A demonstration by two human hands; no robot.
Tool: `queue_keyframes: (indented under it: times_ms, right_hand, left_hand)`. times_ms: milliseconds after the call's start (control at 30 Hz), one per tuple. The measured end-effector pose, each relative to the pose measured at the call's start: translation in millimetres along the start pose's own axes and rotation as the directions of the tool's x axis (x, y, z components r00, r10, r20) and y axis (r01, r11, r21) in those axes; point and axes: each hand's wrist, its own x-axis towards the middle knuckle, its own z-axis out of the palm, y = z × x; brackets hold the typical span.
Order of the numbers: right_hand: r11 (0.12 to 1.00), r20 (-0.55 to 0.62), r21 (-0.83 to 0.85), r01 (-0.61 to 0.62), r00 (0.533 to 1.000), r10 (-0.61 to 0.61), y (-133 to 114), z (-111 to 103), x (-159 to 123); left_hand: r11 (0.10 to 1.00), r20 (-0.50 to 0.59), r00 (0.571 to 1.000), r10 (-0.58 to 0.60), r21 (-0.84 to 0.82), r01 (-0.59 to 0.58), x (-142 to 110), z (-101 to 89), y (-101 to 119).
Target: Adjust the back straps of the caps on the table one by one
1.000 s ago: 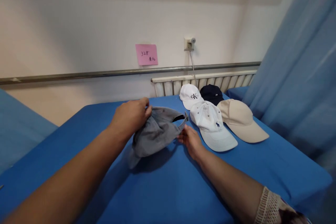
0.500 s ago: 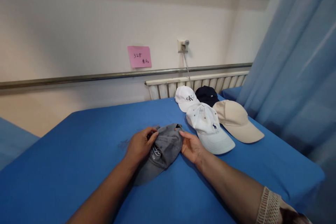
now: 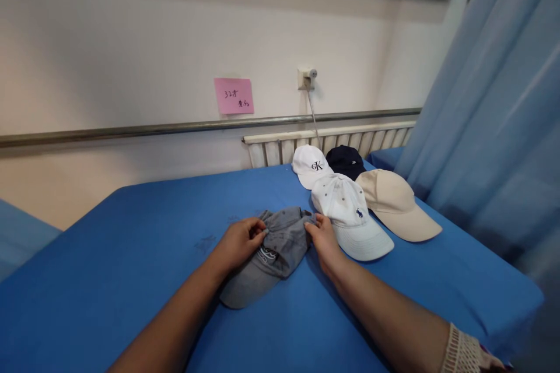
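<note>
A grey baseball cap (image 3: 286,245) with pale lettering on its front rests on the blue-covered table, its brim pointing toward me and to the left. My left hand (image 3: 242,242) pinches the cap's crown on the left side, thumb and forefinger closed on the fabric. On the opposite side, my right hand (image 3: 322,239) grips the cap's edge near the back opening. Just right of that hand lies a pale cap with a dark horse emblem (image 3: 345,204).
Behind the pale cap sit a white cap with black letters (image 3: 310,164) and a dark navy cap (image 3: 345,160). A beige cap (image 3: 396,204) is on the right. The blue table (image 3: 144,245) meets a wall with a radiator (image 3: 280,148); a blue curtain (image 3: 476,128) hangs at right.
The grey cap has come down and turned so its lettered front and brim show. Both hands moved with it, and my right fingers have since shifted onto its back edge.
</note>
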Motion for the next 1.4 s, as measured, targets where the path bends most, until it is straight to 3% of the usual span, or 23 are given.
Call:
queue_keyframes:
  times_ms: [67,133,233,300,400,533,600,667,733,800,933,1033,1100,1233,1300,1400]
  right_hand:
    - [0.981,-0.099,-0.175,0.086,0.990,-0.104,-1,0,-2]
    - [0.905,-0.097,-0.357,0.233,0.954,-0.284,-7,1,-7]
    - [0.717,0.065,-0.494,0.492,0.843,-0.534,-20,3,-20]
    - [0.646,0.208,-0.463,0.606,0.783,-0.586,-26,6,-30]
    - [0.660,0.407,-0.382,0.647,0.759,-0.508,-27,11,-41]
    - [0.695,0.592,-0.425,0.581,0.759,-0.273,-22,16,-49]
    - [0.665,0.683,-0.439,0.604,0.705,-0.189,-24,16,-52]
    - [0.597,0.772,-0.436,0.674,0.621,-0.137,-28,15,-55]
    - [0.487,0.847,-0.424,0.764,0.525,-0.085,-32,13,-58]
    - [0.368,0.883,-0.424,0.827,0.469,-0.037,-35,12,-61]
    - [0.182,0.874,-0.476,0.860,0.486,-0.012,-37,16,-65]
    - [0.119,0.881,-0.464,0.878,0.471,-0.036,-40,19,-68]
    - [0.125,0.893,-0.438,0.890,0.447,-0.057,-44,19,-68]
    - [0.216,0.886,-0.403,0.889,0.439,-0.152,-52,14,-62]
    - [0.253,0.864,-0.406,0.878,0.459,-0.207,-55,10,-56]
    - [0.298,0.800,-0.449,0.842,0.528,-0.286,-56,7,-51]
  left_hand:
    - [0.996,-0.014,0.998,0.055,0.073,-0.054,-1,-0.8,-1]
    - [0.987,-0.019,0.994,0.107,0.121,-0.104,-1,-0.8,-2]
    - [0.968,0.035,0.986,0.163,0.188,-0.167,-2,1.4,-3]
    - [0.948,0.100,0.979,0.178,0.251,-0.198,-2,4.1,-2]
    - [0.903,0.188,0.970,0.156,0.370,-0.217,0,8.9,1]
    - [0.873,0.211,0.975,0.070,0.461,-0.162,4,14.2,6]
    - [0.876,0.207,0.977,0.043,0.463,-0.137,4,14.6,7]
    - [0.878,0.204,0.979,0.023,0.464,-0.117,2,12.0,8]
    - [0.875,0.191,0.982,0.008,0.473,-0.099,-1,5.4,10]
    - [0.862,0.160,0.987,0.000,0.501,-0.082,-6,-5.0,15]
    - [0.814,0.068,0.998,0.009,0.578,-0.046,-13,-28.3,31]
    - [0.783,0.000,0.998,0.062,0.621,-0.049,-16,-39.1,42]
    - [0.784,-0.033,0.995,0.095,0.619,-0.054,-19,-43.3,47]
    - [0.855,-0.108,0.991,0.073,0.519,-0.006,-25,-51.4,52]
    - [0.877,-0.128,0.990,0.053,0.479,0.015,-27,-54.1,53]
    - [0.860,-0.090,0.995,0.038,0.510,0.013,-27,-52.3,51]
